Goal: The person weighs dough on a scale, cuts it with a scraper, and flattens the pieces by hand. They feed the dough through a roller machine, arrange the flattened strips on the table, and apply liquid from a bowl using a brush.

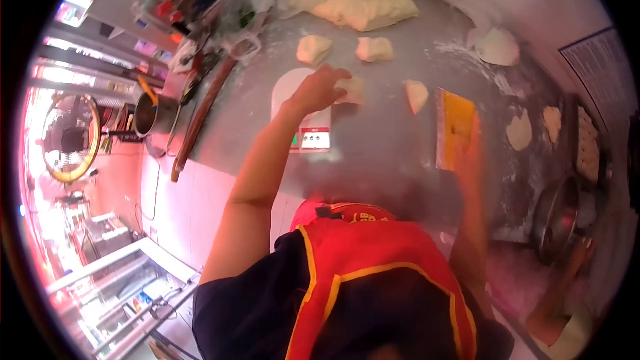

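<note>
My left hand (321, 91) reaches over a white kitchen scale (283, 95) with a red-edged display. Its fingers are closed on a small piece of dough (351, 91), slightly blurred, at the scale's right side. My right hand (469, 152) is smeared by motion, its fingers against the right edge of what looks like a flat yellow dough scraper (455, 112). A wedge of dough (417, 96) lies between my hands. Two more lumps, a left one (313, 49) and a right one (375, 49), sit beyond the scale.
A large dough mass (363, 10) lies at the back under clear plastic. A rolling pin (203, 120) rests along the left edge. Floury dough pieces (519, 130), a tray of small pieces (587, 143) and a dark pan (557, 220) are at right, near another person's arm (560, 293).
</note>
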